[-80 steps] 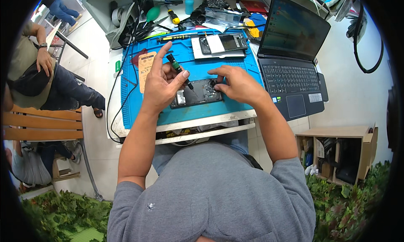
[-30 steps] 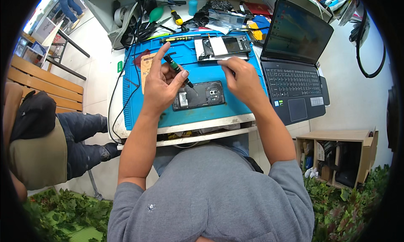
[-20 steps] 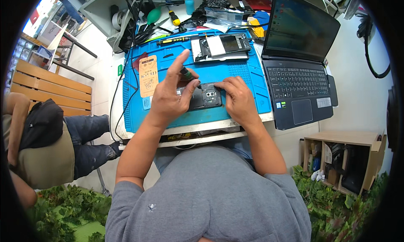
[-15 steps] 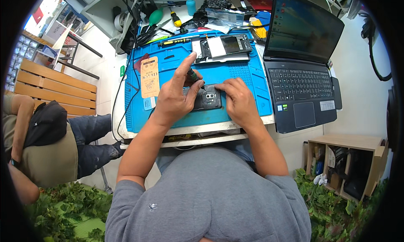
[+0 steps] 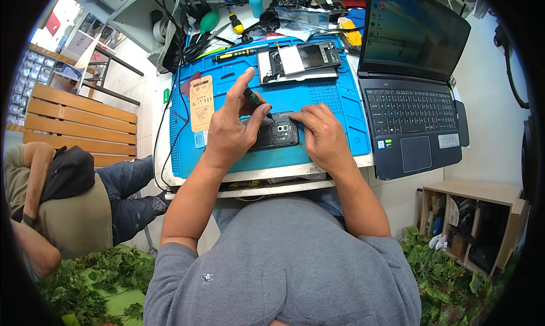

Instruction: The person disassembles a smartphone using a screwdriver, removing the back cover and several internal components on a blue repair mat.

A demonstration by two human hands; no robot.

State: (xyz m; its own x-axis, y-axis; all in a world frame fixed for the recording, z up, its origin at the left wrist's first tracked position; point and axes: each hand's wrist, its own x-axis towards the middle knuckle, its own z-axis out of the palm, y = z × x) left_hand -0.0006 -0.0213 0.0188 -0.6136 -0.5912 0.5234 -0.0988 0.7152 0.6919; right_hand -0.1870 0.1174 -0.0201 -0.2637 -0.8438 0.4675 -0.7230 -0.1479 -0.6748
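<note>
An opened dark phone lies on the blue work mat near the mat's front edge. My left hand holds a small black and green screwdriver, its tip pointing down onto the phone's upper part. My right hand rests on the phone's right end, fingers pressing it against the mat. Most of the phone's left half is hidden under my left hand.
A second dismantled phone with a white part lies at the mat's far edge, beside a yellow-tipped screwdriver. An open laptop stands to the right. A tan card lies on the mat's left. Another person sits at the left.
My right hand came back from the far phone to the near one. My left hand lowered the screwdriver tip onto the near phone. The view shifted slightly.
</note>
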